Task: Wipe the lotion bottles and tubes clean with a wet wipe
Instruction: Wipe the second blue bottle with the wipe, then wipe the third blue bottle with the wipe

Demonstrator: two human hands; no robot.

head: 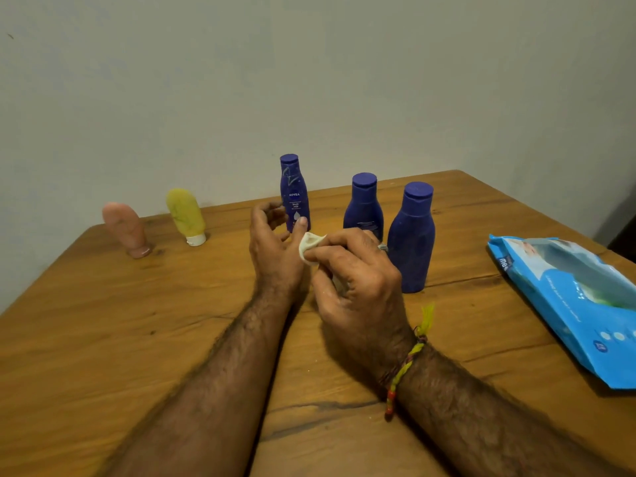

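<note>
Wooden table (137,339), bottles (411,235) standing mid-table. Our right hand (358,280) pinches the limp wet wipe (309,246); left hand (272,242) loosely spread, empty. Bottles look light, slick; we'd grip mid-body.

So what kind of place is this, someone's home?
Probably a room in a home: a plain wooden table pushed into the corner of a bare painted wall, with lotion bottles and a wet wipe pack on it.
</note>
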